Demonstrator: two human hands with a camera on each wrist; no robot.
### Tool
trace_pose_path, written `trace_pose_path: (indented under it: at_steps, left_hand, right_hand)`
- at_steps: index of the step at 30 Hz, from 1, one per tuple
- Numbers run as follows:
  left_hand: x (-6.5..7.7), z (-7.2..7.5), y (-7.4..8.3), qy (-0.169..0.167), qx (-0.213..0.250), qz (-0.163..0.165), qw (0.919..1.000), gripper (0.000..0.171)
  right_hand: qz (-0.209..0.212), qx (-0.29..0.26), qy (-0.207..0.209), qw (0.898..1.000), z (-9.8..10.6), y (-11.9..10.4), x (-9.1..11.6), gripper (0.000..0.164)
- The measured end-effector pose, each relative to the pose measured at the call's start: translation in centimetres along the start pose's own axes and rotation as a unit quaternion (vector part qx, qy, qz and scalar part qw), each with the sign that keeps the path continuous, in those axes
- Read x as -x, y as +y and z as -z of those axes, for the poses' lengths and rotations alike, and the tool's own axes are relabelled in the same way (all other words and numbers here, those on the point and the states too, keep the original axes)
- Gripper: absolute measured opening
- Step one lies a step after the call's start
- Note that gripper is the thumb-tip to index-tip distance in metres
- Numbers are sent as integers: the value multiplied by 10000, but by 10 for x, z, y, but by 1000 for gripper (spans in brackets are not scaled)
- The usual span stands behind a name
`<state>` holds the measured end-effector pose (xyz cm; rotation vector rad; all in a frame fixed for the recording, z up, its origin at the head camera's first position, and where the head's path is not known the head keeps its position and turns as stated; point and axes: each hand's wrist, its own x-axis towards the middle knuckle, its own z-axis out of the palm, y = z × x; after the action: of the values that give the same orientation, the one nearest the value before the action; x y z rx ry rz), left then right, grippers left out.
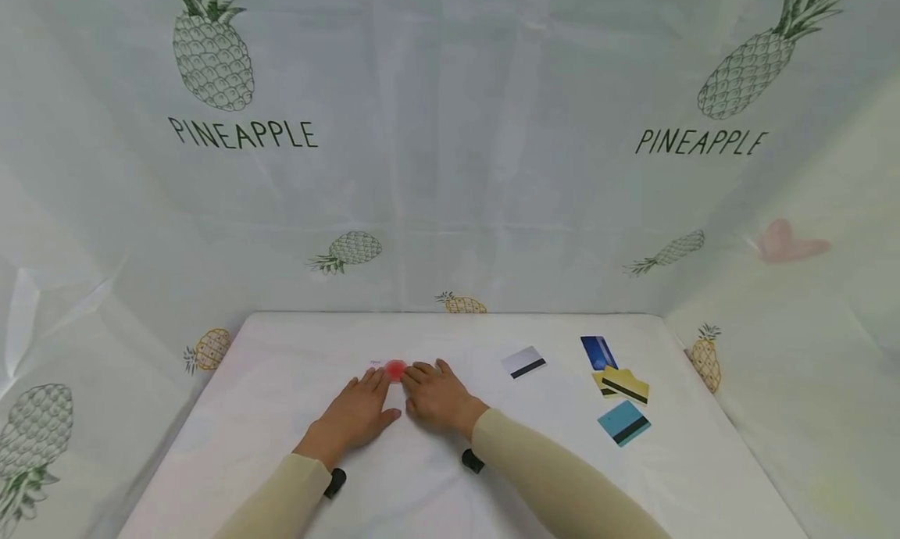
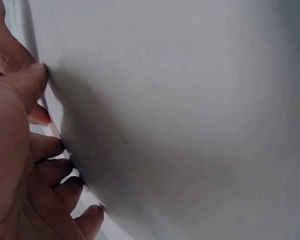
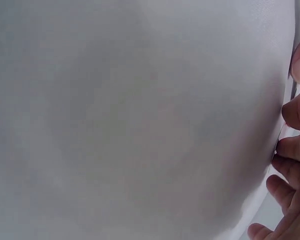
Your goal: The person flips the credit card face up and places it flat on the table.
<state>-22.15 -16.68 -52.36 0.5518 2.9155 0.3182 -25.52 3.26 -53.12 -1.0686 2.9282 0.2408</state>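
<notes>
Near the middle of the white table, a flat red round patch (image 1: 396,369) lies between my two hands; I cannot tell whether it is printed or a separate piece. My left hand (image 1: 358,411) rests on the table just left of it, fingers extended and thumb out to the side. From the right, my right hand (image 1: 437,398) touches the patch's edge with its fingertips. In the left wrist view, the fingertips (image 2: 92,212) press on the white surface. Fingertips (image 3: 277,185) also meet the surface in the right wrist view. Neither hand visibly holds anything.
To the right lie a grey card (image 1: 523,362), a blue card (image 1: 598,352), overlapping yellow cards (image 1: 627,384) and a teal card (image 1: 623,422). Pineapple-printed sheeting (image 1: 478,172) hangs behind and beside the table (image 1: 295,351). Dark wrist devices (image 1: 473,461) sit under the sleeves.
</notes>
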Motion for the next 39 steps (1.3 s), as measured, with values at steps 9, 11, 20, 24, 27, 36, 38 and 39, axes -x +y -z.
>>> trace_pose_path:
  at_steps: [9,11,20,24,27,36,38,39]
  left_hand:
    - [0,2,-9,-69,18,-62,10000,81]
    - [0,3,-8,-79,1,-49,10000,81]
    - [1,-1,-3,43,24,-36,10000,81]
    - [1,-4,-3,-4,61,41,10000,83]
    - [1,-4,-3,-2,95,44,9999,82]
    - [4,-5,-9,66,-15,51,10000,83]
    - [5,-4,-9,49,-19,73,10000,83]
    - [5,-4,-9,25,-37,82,10000,83]
  right_hand:
    - [13,-11,-47,10000,0,-3,-6,56]
    - [-15,-59,-74,10000,1,-1,-4,57]
    - [-329,-421,16,9986,-6,30,28,59]
    - [-665,-568,169,9960,-12,56,54,61]
    - [-990,-669,264,9925,-16,78,77,61]
    - [-1706,-1121,607,9771,-28,132,130,59]
    - [-1810,-1243,600,9738,-31,140,136,61]
    - [-1845,-1296,559,9726,-33,144,138,62]
